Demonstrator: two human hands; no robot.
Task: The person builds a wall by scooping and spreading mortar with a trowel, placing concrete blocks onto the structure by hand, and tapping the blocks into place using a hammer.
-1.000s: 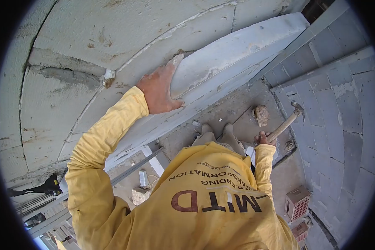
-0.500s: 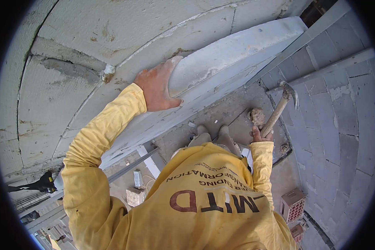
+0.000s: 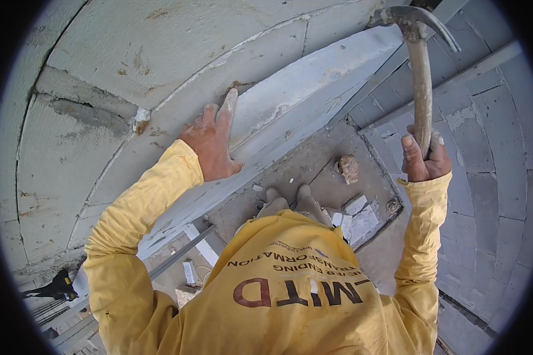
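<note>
My left hand (image 3: 212, 141), its fingers spread, rests on the near end of a pale block (image 3: 314, 80) along the wall. Its index finger points along the top edge and the thumb lies against the side face. On the right, my right hand (image 3: 425, 155) is wrapped round the wooden handle of a claw hammer (image 3: 421, 89). The hammer stands upright in the view, its metal head near the far end of the pale block. Grey blockwork (image 3: 100, 44) surrounds the left hand.
Another block wall (image 3: 479, 142) rises on the right. On the floor lie a rough lump (image 3: 347, 169) and broken white block pieces (image 3: 361, 222). A metal bar (image 3: 180, 253) slants at lower left, with a black strap (image 3: 56, 288) beyond it.
My right hand has raised the hammer from low beside the right wall to near the block's far end. My left hand has lifted its index finger slightly and spread its fingers more.
</note>
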